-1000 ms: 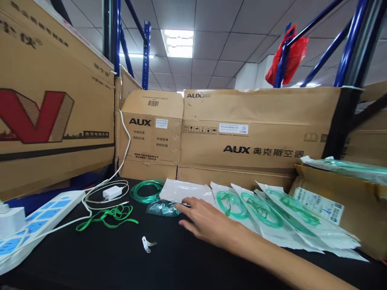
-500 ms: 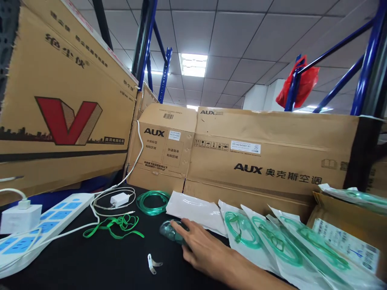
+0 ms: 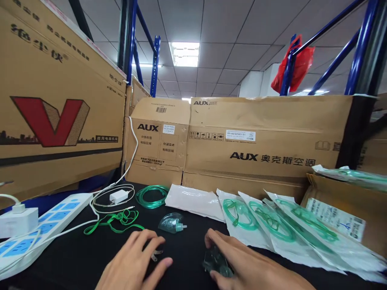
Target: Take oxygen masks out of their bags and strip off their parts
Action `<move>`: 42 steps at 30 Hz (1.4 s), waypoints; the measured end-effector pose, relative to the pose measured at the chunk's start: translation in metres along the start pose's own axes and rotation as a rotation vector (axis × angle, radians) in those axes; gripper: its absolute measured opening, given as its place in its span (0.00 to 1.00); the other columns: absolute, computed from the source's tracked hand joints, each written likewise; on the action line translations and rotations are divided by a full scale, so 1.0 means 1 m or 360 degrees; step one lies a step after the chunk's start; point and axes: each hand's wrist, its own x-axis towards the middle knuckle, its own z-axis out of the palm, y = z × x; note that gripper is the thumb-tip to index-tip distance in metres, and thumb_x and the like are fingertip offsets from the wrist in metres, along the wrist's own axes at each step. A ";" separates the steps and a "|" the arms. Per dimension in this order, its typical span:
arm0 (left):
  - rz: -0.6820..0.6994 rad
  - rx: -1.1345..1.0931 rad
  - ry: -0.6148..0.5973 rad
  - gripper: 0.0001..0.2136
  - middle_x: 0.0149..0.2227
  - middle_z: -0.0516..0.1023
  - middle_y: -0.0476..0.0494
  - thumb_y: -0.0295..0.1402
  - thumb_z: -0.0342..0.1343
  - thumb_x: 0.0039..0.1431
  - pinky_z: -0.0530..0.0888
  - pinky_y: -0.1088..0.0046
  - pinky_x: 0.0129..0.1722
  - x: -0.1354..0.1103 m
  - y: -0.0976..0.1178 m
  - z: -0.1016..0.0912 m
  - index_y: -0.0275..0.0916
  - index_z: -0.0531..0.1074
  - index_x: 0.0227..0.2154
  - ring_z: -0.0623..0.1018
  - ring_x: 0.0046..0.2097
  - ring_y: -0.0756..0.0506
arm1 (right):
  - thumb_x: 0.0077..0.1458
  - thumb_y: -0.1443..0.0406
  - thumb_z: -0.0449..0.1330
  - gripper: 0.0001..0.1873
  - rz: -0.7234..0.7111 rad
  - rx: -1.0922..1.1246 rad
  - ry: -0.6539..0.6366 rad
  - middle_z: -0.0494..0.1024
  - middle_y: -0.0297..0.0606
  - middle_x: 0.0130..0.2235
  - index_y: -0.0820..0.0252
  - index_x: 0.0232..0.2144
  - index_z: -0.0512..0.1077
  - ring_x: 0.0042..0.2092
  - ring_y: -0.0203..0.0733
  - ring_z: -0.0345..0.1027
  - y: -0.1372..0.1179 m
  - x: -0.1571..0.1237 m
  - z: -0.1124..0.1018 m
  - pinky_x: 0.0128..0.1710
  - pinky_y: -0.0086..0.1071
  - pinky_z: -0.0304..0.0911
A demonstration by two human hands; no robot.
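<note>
Your left hand (image 3: 133, 259) has come in at the near side, fingers bent and thumb apart, over a small pale clip (image 3: 155, 256); contact cannot be confirmed. Your right hand (image 3: 242, 262) has drawn nearer, thumb and fingers clamped on a clear plastic piece (image 3: 214, 261), partly hidden. Beyond both, a clear face mask (image 3: 170, 223) lies alone, connector to the right; half a second ago your right hand was over the clear parts there. Assessed: the two parts are now separated and can be handled singly. Open black tabletop (image 3: 188, 264) runs between your hands and up to the mask; its near edge is out of view. The green strap (image 3: 123, 217) and white power strip (image 3: 45, 229) limit room leftward, the pouched tubing sets (image 3: 240, 217) rightward. Farther off, coiled green tubing (image 3: 150, 206) and a flat white pouch (image 3: 195, 200) lie before the cardboard cartons (image 3: 254, 137) closing the far side.
</note>
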 end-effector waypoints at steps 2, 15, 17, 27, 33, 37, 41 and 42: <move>-0.0144 0.0147 0.0004 0.14 0.52 0.80 0.44 0.43 0.56 0.68 0.82 0.63 0.47 0.004 -0.009 0.000 0.50 0.79 0.51 0.80 0.53 0.36 | 0.62 0.62 0.61 0.28 -0.0016 0.0031 0.0112 0.70 0.46 0.66 0.55 0.63 0.67 0.64 0.55 0.68 0.007 -0.010 0.012 0.62 0.41 0.67; -0.0128 0.0028 -0.0256 0.14 0.47 0.84 0.49 0.42 0.51 0.70 0.79 0.70 0.46 0.020 -0.014 0.015 0.52 0.82 0.46 0.84 0.48 0.40 | 0.66 0.63 0.61 0.33 0.0146 0.0090 0.0133 0.60 0.40 0.72 0.41 0.70 0.59 0.71 0.56 0.56 0.022 -0.027 0.045 0.69 0.52 0.56; -0.0141 0.0128 -0.0202 0.15 0.48 0.84 0.47 0.44 0.55 0.67 0.80 0.66 0.46 0.021 -0.017 0.015 0.50 0.82 0.49 0.83 0.51 0.37 | 0.67 0.64 0.59 0.33 0.0128 0.0118 0.0146 0.59 0.37 0.73 0.39 0.70 0.57 0.71 0.54 0.56 0.025 -0.030 0.045 0.69 0.52 0.56; -0.0163 0.0101 -0.0282 0.15 0.46 0.86 0.52 0.42 0.51 0.69 0.81 0.76 0.38 0.018 -0.015 0.003 0.51 0.83 0.45 0.87 0.44 0.41 | 0.68 0.64 0.59 0.31 -0.0036 0.0002 0.0289 0.64 0.46 0.70 0.44 0.70 0.60 0.67 0.61 0.63 0.032 -0.030 0.055 0.66 0.56 0.61; -0.0094 0.0126 -0.0207 0.13 0.48 0.86 0.57 0.46 0.53 0.68 0.82 0.77 0.41 0.019 -0.032 0.004 0.56 0.82 0.46 0.86 0.48 0.42 | 0.68 0.65 0.60 0.32 -0.0024 -0.0004 0.0308 0.64 0.46 0.70 0.43 0.70 0.60 0.66 0.62 0.64 0.034 -0.034 0.054 0.65 0.58 0.61; -0.0030 0.0083 -0.0068 0.14 0.51 0.84 0.58 0.47 0.54 0.68 0.82 0.75 0.46 0.019 -0.035 0.004 0.56 0.81 0.49 0.85 0.50 0.42 | 0.68 0.65 0.60 0.32 -0.0019 0.0035 0.0302 0.65 0.46 0.70 0.43 0.70 0.60 0.66 0.62 0.64 0.037 -0.035 0.053 0.64 0.59 0.62; 0.0071 -0.0080 0.0098 0.18 0.50 0.85 0.55 0.51 0.50 0.69 0.82 0.73 0.49 0.023 -0.024 -0.001 0.54 0.82 0.47 0.86 0.47 0.42 | 0.68 0.64 0.60 0.31 -0.0017 0.0028 0.0297 0.65 0.45 0.70 0.43 0.70 0.60 0.66 0.61 0.64 0.036 -0.033 0.051 0.64 0.58 0.63; 0.0095 -0.0123 0.0116 0.18 0.49 0.85 0.55 0.52 0.51 0.68 0.82 0.73 0.49 0.025 -0.020 -0.004 0.53 0.83 0.46 0.86 0.46 0.42 | 0.68 0.65 0.59 0.30 -0.0025 0.0011 0.0291 0.65 0.45 0.69 0.44 0.70 0.60 0.66 0.60 0.64 0.036 -0.033 0.050 0.65 0.57 0.62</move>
